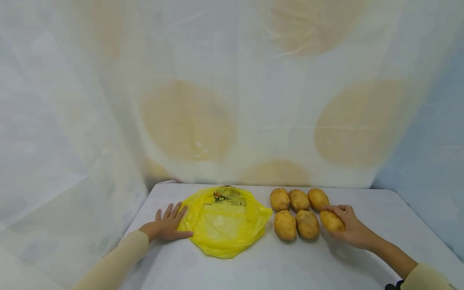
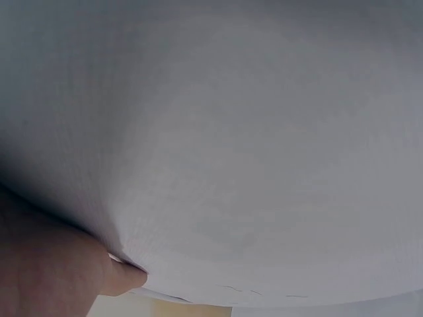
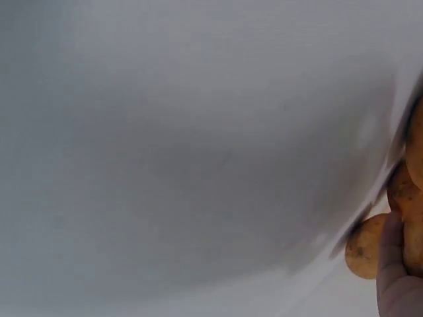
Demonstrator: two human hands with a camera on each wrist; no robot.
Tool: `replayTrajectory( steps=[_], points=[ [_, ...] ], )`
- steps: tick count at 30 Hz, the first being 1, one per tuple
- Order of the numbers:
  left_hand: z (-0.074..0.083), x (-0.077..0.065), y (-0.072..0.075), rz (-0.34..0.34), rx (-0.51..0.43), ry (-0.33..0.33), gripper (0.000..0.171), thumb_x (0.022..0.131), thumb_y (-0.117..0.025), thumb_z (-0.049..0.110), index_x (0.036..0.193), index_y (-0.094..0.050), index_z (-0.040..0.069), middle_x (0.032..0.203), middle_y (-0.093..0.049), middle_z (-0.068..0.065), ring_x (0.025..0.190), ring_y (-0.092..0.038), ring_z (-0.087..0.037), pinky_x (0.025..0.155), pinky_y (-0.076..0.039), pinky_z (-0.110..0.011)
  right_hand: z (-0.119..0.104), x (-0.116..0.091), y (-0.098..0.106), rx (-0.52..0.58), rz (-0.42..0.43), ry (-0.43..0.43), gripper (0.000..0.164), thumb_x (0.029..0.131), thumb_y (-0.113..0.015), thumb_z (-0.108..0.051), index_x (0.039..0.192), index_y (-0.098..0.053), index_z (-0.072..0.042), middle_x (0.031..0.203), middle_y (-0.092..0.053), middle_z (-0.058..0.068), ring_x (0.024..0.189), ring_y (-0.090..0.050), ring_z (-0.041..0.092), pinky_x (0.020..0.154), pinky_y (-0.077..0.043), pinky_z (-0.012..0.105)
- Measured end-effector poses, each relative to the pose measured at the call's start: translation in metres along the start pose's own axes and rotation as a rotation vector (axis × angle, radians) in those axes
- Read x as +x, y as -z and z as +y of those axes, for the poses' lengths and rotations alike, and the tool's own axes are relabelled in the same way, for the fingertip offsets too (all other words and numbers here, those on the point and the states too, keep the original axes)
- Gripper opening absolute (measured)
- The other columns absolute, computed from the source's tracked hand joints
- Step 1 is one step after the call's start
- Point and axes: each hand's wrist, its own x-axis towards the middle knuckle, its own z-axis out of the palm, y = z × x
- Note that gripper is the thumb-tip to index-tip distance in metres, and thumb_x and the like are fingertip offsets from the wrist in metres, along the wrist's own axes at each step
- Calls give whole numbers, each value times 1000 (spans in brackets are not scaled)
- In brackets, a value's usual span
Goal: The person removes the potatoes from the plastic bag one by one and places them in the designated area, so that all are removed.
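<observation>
My right hand [image 1: 353,229] grips a potato [image 1: 331,221] at the right end of the front row. Several other potatoes [image 1: 284,225] lie beside it in two short rows on the white table. In the right wrist view the thumb of my right hand [image 3: 400,284] lies along a potato [image 3: 413,244], with others close behind. A flattened yellow plastic bag [image 1: 224,245] with dark print lies left of the potatoes. My left hand [image 1: 168,225] rests palm down with spread fingers at the bag's left edge. The left wrist view shows only part of that hand [image 2: 59,271].
The white-covered table [image 1: 282,266] ends at the back against a pale curtain [image 1: 261,100] with large tan dots. White sheeting [image 1: 65,141] hangs on the left, and a bluish sheet [image 1: 431,161] on the right.
</observation>
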Motion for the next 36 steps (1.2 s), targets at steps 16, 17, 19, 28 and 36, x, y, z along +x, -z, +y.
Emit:
replayTrajectory(
  steps=[16,17,19,28,36],
  points=[
    [-3,-4,1,-6,-18,-6,122,73,-47,90,160,-9,13,166,3,-18,150,3,-49,109,10,-74,15,-4,-20,-162,147,74,85,74,-84,-47,136,-50,0,129,-58,19,113,-57,33,87,-52,47],
    [-3,-4,1,-10,-20,-4,122,73,-46,91,160,-7,15,167,4,-17,150,5,-48,109,11,-74,16,-4,-20,-161,137,67,85,74,-84,-47,136,-50,1,129,-58,20,113,-58,34,86,-52,47],
    [-3,-4,1,-13,-25,-7,122,73,-47,90,160,-9,14,166,2,-18,150,4,-50,108,11,-75,17,-4,-21,-164,127,53,85,74,-84,-47,135,-50,2,128,-59,21,113,-58,36,88,-52,51],
    [3,-1,11,34,9,-77,118,74,-58,82,157,-20,6,162,-16,-24,146,-14,-53,108,-7,-78,20,-7,-22,-163,110,27,86,75,-84,-46,134,-49,5,128,-57,27,114,-57,43,91,-49,60],
    [4,-1,21,146,-28,-132,107,75,-73,64,151,-32,1,154,-36,-24,141,-34,-44,109,-25,-70,21,7,-29,-177,120,-6,85,77,-81,-50,136,-48,2,134,-51,29,123,-50,47,96,-42,67]
  ],
)
